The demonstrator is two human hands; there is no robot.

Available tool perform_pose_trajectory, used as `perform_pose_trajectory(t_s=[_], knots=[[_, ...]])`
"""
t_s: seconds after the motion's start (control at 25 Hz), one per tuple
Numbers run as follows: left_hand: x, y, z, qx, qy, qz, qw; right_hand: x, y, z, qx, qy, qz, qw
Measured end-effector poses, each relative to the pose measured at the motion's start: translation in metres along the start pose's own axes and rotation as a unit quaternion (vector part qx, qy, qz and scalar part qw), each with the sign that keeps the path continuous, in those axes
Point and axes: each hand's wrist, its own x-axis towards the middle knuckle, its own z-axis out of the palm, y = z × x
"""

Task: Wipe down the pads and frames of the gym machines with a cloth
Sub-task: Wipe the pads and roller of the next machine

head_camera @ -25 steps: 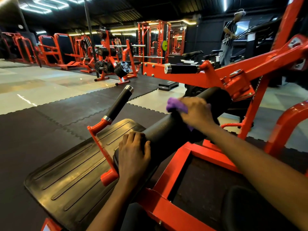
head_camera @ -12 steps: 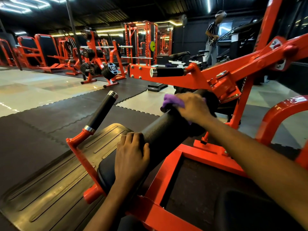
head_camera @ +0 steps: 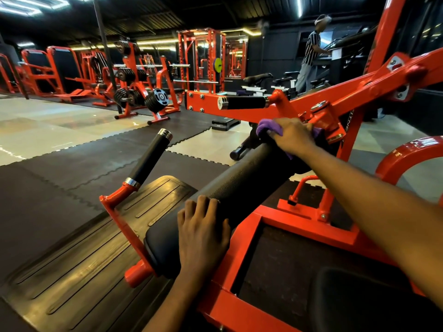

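Observation:
A long black roller pad (head_camera: pixel 242 180) runs from the lower middle up to the right on a red machine frame (head_camera: pixel 299 226). My right hand (head_camera: pixel 293 136) holds a purple cloth (head_camera: pixel 267 125) against the pad's far end, close to the red pivot bracket (head_camera: pixel 328 121). Most of the cloth is hidden under that hand. My left hand (head_camera: pixel 202 232) rests on the pad's near end, fingers draped over its top.
A black handle grip (head_camera: pixel 149 159) angles up to the left of the pad, another (head_camera: pixel 242 102) points left above it. A ribbed rubber footplate (head_camera: pixel 79 267) lies at lower left. A person (head_camera: pixel 310 53) stands at the back right. Weight racks (head_camera: pixel 141 92) line the far wall.
My right hand has slid the purple cloth along the pad toward its far end by the red bracket. My left hand stays on the near end. My view has shifted right.

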Motion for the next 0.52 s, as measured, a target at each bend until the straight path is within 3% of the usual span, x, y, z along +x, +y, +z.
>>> perform_pose_trajectory(t_s=[0.12, 0.28, 0.4, 0.52], knots=[[0.000, 0.000, 0.000, 0.000, 0.014, 0.001, 1.000, -0.029, -0.036, 0.003, -0.015, -0.006, -0.064, 0.998], [0.001, 0.001, 0.002, -0.006, 0.030, 0.009, 0.999, -0.069, -0.046, 0.007, 0.061, -0.007, -0.202, 0.978], [-0.005, 0.000, 0.005, -0.003, 0.026, 0.043, 0.999, -0.039, -0.002, -0.001, 0.063, 0.072, -0.120, 0.988], [-0.008, -0.001, 0.003, -0.025, 0.023, 0.044, 0.998, -0.005, 0.020, -0.006, 0.012, 0.073, 0.002, 0.997]])
